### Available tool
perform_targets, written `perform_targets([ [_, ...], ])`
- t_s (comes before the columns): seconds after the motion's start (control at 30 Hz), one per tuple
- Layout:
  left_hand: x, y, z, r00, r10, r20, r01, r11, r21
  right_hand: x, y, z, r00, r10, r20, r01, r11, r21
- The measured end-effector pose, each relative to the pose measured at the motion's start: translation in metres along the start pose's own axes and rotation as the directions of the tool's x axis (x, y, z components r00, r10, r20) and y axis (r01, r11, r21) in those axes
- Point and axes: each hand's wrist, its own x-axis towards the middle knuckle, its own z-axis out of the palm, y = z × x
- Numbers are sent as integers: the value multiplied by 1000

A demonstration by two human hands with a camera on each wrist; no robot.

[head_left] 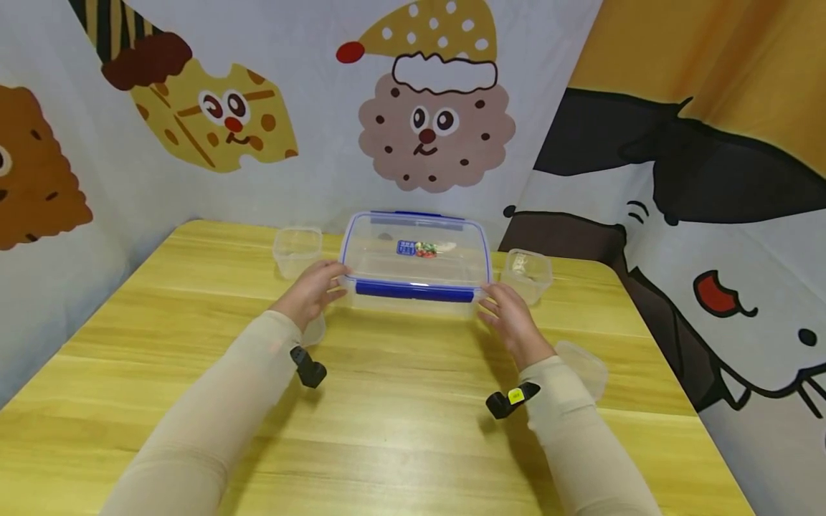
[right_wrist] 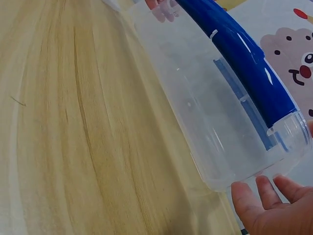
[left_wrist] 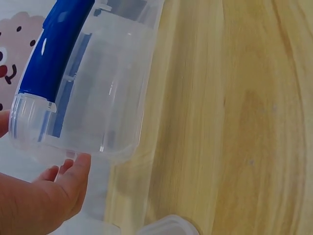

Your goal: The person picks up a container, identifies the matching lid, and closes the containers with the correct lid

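A large clear plastic food container [head_left: 374,258] with a blue-edged lid stands toward the back of the table. Along its near side runs a blue latch [head_left: 413,291], pressed down against the wall. My left hand [head_left: 312,290] holds the left end, thumb up at the lid's corner and fingers [left_wrist: 73,178] lower against the end wall. At the opposite end, my right hand [head_left: 513,319] holds it in the same way, its fingertips [right_wrist: 244,196] by the bottom corner. Through the clear walls no contents show.
Small clear tubs stand around: one at the back left [head_left: 298,251], one at the back right [head_left: 528,276], one beside the right forearm [head_left: 584,369]. Another tub [head_left: 314,331] is partly hidden by the left wrist. A printed cloth [head_left: 323,179] hangs behind the wooden table [head_left: 387,430].
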Motion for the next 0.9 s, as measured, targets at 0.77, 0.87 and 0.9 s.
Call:
perform_targets([
  [0.77,21,-2,-4,1000,-4,8,4,999,-45,20,6,3,1000,16,-4,-16,1000,-10],
  [0.87,21,-2,-4,1000,-6,13,7,999,-40,20,6,3,1000,23,-7,-23,1000,-8],
  [0.9,21,-2,-4,1000,-8,13,9,999,-42,21,6,3,1000,26,-10,-26,1000,-6],
])
